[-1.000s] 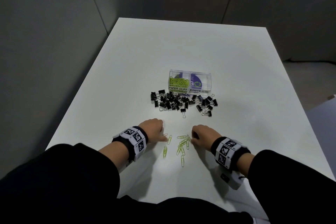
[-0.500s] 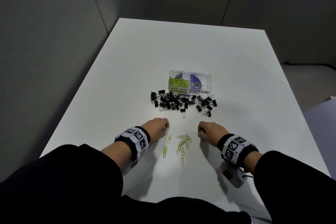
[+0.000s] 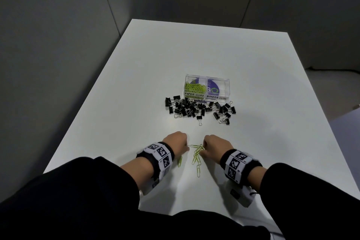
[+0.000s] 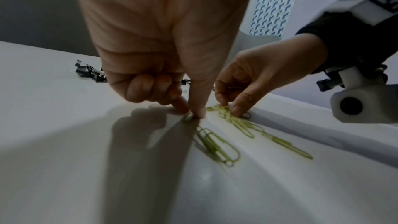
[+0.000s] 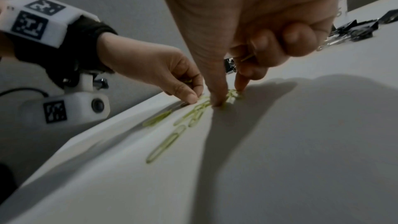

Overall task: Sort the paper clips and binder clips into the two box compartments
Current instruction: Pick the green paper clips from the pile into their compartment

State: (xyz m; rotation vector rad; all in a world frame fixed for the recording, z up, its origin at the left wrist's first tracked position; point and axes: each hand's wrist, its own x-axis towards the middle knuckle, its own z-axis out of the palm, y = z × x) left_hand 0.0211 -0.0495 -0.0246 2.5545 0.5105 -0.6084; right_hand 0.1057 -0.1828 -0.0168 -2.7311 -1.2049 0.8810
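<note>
Paper clips [image 3: 196, 155], yellow-green, lie loose on the white bench [image 3: 253, 84] near its front edge, between the two hands. The left hand [image 3: 176, 141] has thumb and forefinger tips down on the bench, pinching the end of one clip [image 4: 188, 117], with its other fingers curled in. The right hand [image 3: 215, 145] pinches at the small heap of clips with thumb and forefinger, and the right wrist view shows another clip [image 5: 247, 58] tucked in its curled fingers. One clip [image 3: 198, 170] lies alone nearest the person. Farther back, black binder clips [image 3: 198, 108] are scattered in a wide pile just in front of a clear two-compartment box [image 3: 207, 88]. Its left compartment, labelled PAPER CLIPS, holds a mass of green clips [image 3: 194, 88]; the right one is labelled BINDER CLIPS.
</note>
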